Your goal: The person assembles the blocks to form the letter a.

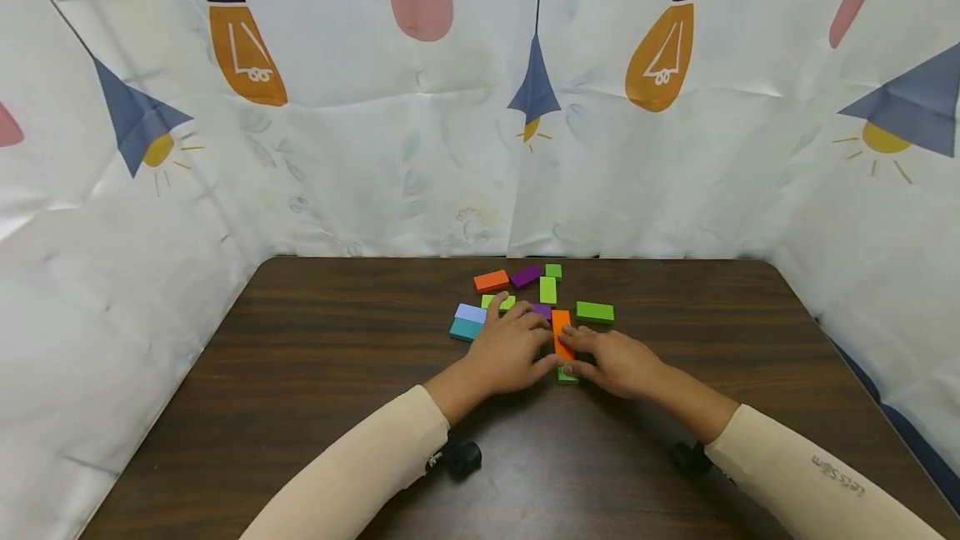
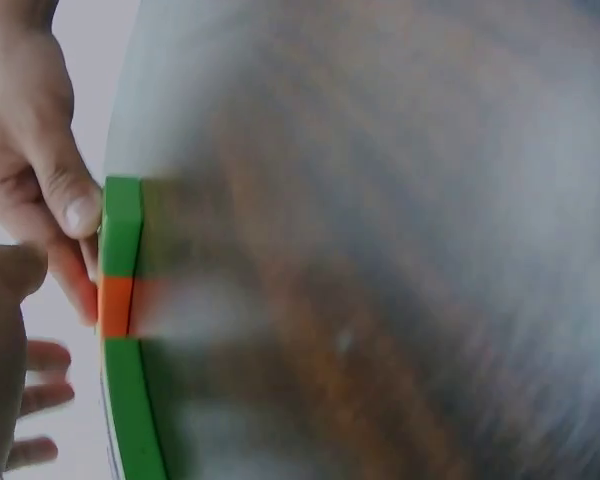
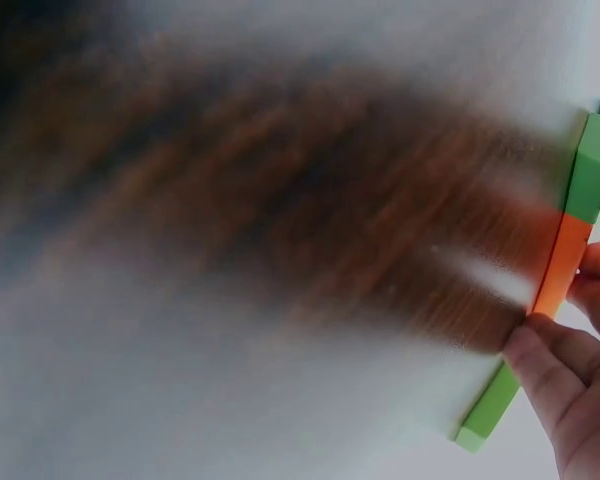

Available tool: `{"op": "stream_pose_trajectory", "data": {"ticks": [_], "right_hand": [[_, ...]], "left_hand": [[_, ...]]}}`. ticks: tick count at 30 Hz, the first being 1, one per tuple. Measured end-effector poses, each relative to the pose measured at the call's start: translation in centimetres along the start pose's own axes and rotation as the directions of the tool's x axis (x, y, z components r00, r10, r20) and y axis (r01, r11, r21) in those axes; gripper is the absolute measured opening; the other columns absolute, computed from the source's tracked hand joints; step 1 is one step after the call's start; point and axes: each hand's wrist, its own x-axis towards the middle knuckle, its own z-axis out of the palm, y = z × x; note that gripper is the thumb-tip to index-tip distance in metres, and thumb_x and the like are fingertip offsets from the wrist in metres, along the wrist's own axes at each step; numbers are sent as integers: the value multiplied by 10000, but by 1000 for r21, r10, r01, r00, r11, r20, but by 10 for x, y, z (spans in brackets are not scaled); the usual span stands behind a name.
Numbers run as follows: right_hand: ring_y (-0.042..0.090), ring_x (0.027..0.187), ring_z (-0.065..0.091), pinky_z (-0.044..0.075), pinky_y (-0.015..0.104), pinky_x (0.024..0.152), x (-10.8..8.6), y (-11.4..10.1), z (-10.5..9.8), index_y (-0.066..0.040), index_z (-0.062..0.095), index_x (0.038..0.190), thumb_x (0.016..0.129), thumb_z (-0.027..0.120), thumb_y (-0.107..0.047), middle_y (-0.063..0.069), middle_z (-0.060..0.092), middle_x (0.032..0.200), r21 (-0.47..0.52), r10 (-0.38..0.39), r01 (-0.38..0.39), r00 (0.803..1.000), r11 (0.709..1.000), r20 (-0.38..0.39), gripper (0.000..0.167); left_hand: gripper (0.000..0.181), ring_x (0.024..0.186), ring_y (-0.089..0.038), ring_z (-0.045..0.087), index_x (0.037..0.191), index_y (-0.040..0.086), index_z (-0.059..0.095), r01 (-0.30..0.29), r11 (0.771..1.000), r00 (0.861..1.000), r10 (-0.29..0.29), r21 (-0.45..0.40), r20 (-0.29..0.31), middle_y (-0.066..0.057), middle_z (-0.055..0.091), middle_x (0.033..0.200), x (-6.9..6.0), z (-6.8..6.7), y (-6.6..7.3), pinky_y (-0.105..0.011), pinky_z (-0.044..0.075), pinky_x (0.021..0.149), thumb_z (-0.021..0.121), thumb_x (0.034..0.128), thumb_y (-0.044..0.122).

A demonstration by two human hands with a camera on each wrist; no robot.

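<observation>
Orange block [image 1: 562, 335] surroundings: printed white cloth [image 1: 337, 177] hangs behind the counter [image 1: 337, 357] and along both sides.
Counter room: open space spreads left, right and toward the person; blocks cluster near the far edge.
Left hand [image 1: 513, 348]: unclenched, fingers spread over the cluster, hiding part of it; contact cannot be told.
Right hand [image 1: 618, 361]: relaxed, fingertips touching the orange block, thumb at its near end.
Orange block spot: lengthwise between both hands, near end by a light green block [image 1: 567, 377].
Neighbouring blocks: green block [image 1: 595, 312] apart on the right; teal block [image 1: 466, 329] and light-blue block [image 1: 471, 312] side by side leftward; purple block [image 1: 527, 277] behind.
Smallest-looking: green piece [image 1: 553, 272], farthest back.
</observation>
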Motion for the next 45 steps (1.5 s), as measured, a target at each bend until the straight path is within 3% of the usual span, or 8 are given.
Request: {"op": "stream_pose_trajectory", "data": {"ticks": [3, 6, 13, 21, 27, 30, 38, 45], "right_hand": [[318, 1364, 509, 458, 529, 1046, 1, -1, 0, -61, 518, 1504, 1012, 652, -363, 132, 508, 1506, -5, 5, -5, 1000, 1000, 3, 593], [313, 1367, 507, 452, 531, 1051, 2, -2, -1, -63, 525, 1500, 1009, 656, -364, 123, 514, 1504, -10, 14, -14, 1000, 1000, 8, 590], [312, 1368, 504, 449, 528, 1055, 2, -4, -2, -63, 520, 1503, 1008, 656, -372, 131, 510, 1506, -8, 14, -14, 1000, 1000, 7, 599], [314, 1371, 501, 454, 532, 1048, -1, -2, -3, -56, 509, 1509, 1011, 656, -358, 120, 500, 1517, -5, 21, -21, 1000, 1000, 11, 601], [310, 1366, 507, 470, 531, 1029, -1, -2, -2, -69, 505, 1515, 1011, 655, -360, 117, 499, 1519, -7, 21, -21, 1000, 1000, 9, 602], [311, 1370, 503, 469, 533, 1029, 0, -3, -2, -71, 506, 1515, 1012, 652, -364, 113, 497, 1522, -6, 21, -21, 1000, 1000, 10, 601], [315, 1365, 508, 472, 537, 1023, 0, -2, -1, -74, 508, 1515, 1012, 650, -367, 120, 503, 1518, -17, 20, -19, 1000, 1000, 9, 599], [315, 1355, 518, 481, 533, 1013, 1, -3, -1, -77, 511, 1513, 1011, 650, -375, 123, 505, 1513, -14, 13, -13, 1000, 1000, 4, 600]], "left_hand": [[627, 1453, -268, 343, 1447, 226, 610, 120, 993, 991, -120, 3, 57, 12, 521, 1504, 0, -2, -5, -626, 116, 1186, 415, 1023, 645], [694, 1497, -304, 275, 1536, 232, 507, 182, 983, 976, -184, 30, 119, -6, 435, 1582, 0, 1, -8, -646, 102, 1182, 365, 1019, 674], [710, 1499, -308, 266, 1554, 253, 480, 189, 981, 970, -193, 42, 150, 9, 422, 1590, -2, 4, -9, -653, 88, 1179, 352, 1011, 693], [729, 1496, -323, 266, 1567, 218, 456, 208, 978, 972, -205, -11, 114, -38, 417, 1585, -2, 3, -11, -645, 97, 1181, 381, 1009, 682], [753, 1462, -361, 306, 1530, 151, 503, 319, 948, 942, -318, 2, 104, -92, 442, 1552, -5, 3, -26, -653, 112, 1168, 396, 1007, 681], [743, 1444, -363, 323, 1515, 156, 525, 344, 939, 933, -342, 7, 114, -83, 458, 1533, -9, 3, -33, -653, 120, 1165, 406, 1003, 682], [720, 1430, -354, 327, 1519, 192, 526, 314, 949, 945, -312, -5, 98, -64, 466, 1521, -14, 4, -37, -659, 134, 1158, 432, 997, 678], [712, 1430, -338, 315, 1539, 226, 502, 307, 952, 946, -305, 4, 112, -57, 457, 1522, -14, 5, -37, -656, 116, 1162, 420, 1000, 683]]}}
